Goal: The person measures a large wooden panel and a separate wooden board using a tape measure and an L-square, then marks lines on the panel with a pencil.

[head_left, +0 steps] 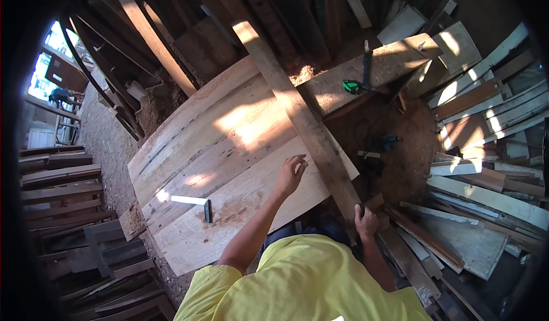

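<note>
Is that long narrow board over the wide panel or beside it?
Over it: the wide panel shows on both sides of the long board; the right hand grips its near end.

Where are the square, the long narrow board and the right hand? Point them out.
Square (191, 200): head view, on its pale blade.
Long narrow board (305, 121): head view, around the middle of its length.
Right hand (366, 220): head view, middle of the hand.

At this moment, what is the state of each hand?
Left hand: open, loosely curled, nothing visible in it.
Right hand: closed, holding the long board near its end.
</note>
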Tool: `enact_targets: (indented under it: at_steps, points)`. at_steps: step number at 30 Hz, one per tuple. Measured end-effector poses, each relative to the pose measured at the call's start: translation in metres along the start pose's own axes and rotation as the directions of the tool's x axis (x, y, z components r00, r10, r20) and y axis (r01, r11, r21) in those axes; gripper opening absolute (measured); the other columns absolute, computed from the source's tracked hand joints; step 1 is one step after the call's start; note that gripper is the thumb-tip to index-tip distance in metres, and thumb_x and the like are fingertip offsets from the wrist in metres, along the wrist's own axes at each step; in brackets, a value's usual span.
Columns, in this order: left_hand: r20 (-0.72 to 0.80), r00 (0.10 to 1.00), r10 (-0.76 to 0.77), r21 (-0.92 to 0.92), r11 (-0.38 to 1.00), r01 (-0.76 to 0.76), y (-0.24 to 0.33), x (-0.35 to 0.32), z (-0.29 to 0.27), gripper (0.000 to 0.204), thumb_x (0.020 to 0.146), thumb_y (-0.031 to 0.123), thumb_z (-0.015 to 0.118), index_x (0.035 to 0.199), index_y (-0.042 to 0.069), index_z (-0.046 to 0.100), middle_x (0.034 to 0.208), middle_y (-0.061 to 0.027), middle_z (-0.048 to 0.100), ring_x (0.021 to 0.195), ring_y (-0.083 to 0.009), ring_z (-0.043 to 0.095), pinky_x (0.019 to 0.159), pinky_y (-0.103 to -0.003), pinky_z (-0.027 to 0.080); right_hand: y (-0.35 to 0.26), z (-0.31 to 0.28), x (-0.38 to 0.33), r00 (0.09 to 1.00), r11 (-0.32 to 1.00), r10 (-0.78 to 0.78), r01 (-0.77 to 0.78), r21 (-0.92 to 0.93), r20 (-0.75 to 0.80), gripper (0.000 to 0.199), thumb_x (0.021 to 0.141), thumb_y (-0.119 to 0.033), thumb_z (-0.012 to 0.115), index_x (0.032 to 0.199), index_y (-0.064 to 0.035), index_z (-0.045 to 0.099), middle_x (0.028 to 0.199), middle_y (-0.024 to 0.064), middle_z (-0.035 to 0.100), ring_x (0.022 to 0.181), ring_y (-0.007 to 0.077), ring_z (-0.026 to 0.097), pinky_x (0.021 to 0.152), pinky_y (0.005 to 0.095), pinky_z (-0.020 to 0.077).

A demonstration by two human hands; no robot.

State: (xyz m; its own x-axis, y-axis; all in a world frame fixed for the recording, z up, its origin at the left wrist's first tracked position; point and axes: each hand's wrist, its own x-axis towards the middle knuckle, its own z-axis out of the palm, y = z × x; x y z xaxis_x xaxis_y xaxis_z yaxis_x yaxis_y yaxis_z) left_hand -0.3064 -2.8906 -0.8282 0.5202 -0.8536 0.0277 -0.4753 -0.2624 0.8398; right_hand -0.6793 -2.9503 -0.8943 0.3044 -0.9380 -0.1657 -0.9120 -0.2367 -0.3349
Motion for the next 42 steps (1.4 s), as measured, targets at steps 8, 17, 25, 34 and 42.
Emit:
enact_targets:
  at_steps: [8, 17, 25, 34, 42]
  points:
    - [-0.223, 0.969, -0.102, 0.083, 0.989, 0.124, -0.037, 0.081, -0.012, 0.021, 0.098, 0.024, 0.076, 0.108, 0.006, 0.082, 0.126, -0.0183, 0.076, 0.107, -0.035, 0.076, 0.09, -0.041, 0.061, 0.015, -0.035, -0.005, 0.999, 0.998, 0.012, -0.01, -0.054, 0.041, 0.065, 0.099, -0.064, 0.058, 0.095, -0.0003, 0.074, 0.089, 0.0296, 0.074, 0.087, 0.052, 0.071, 0.08, 0.0604, 0.0556]
    - [-0.302, 0.943, -0.138, 0.147, 0.971, 0.189, -0.066, 0.143, -0.001, 0.024, 0.099, 0.026, 0.073, 0.113, 0.009, 0.083, 0.128, -0.0145, 0.076, 0.102, -0.0302, 0.077, 0.091, -0.038, 0.061, 0.021, -0.038, 0.002, 0.984, 0.998, 0.061, -0.065, 0.019, 0.168, 0.074, 0.099, -0.066, 0.059, 0.114, 0.0042, 0.077, 0.097, 0.0301, 0.075, 0.096, 0.0492, 0.072, 0.086, 0.0555, 0.0575]
    - [0.152, 0.988, -0.036, 0.653, 0.754, -0.073, -0.159, 0.213, 0.011, 0.029, 0.105, 0.029, 0.061, 0.119, 0.007, 0.073, 0.108, -0.0092, 0.074, 0.097, -0.0203, 0.071, 0.084, -0.033, 0.057, 0.025, -0.033, 0.009, 0.931, 0.976, 0.161, -0.2, 0.089, 0.326, 0.07, 0.097, -0.075, 0.056, 0.095, -0.0092, 0.079, 0.082, 0.0188, 0.075, 0.077, 0.0427, 0.074, 0.07, 0.0542, 0.0554]
    - [0.108, 0.96, 0.259, 0.758, 0.603, -0.248, -0.144, 0.205, 0.015, 0.021, 0.105, 0.024, 0.067, 0.117, 0.01, 0.078, 0.106, -0.0071, 0.078, 0.096, -0.029, 0.074, 0.083, -0.038, 0.061, 0.037, -0.063, -0.001, 0.896, 0.964, 0.2, -0.253, 0.085, 0.397, 0.078, 0.097, -0.077, 0.051, 0.101, -0.0044, 0.079, 0.091, 0.0232, 0.077, 0.093, 0.0436, 0.075, 0.084, 0.0547, 0.0581]
    - [0.105, 0.994, 0.036, 0.066, 0.997, -0.043, -0.197, 0.222, -0.025, 0.032, 0.113, 0.024, 0.049, 0.12, 0.003, 0.072, 0.112, -0.0115, 0.077, 0.087, -0.0229, 0.072, 0.074, -0.035, 0.06, 0.028, -0.067, 0.011, 0.901, 0.95, 0.135, -0.235, 0.203, 0.411, 0.08, 0.095, -0.081, 0.051, 0.094, -0.0054, 0.077, 0.086, 0.0225, 0.075, 0.088, 0.0464, 0.074, 0.078, 0.0574, 0.0566]
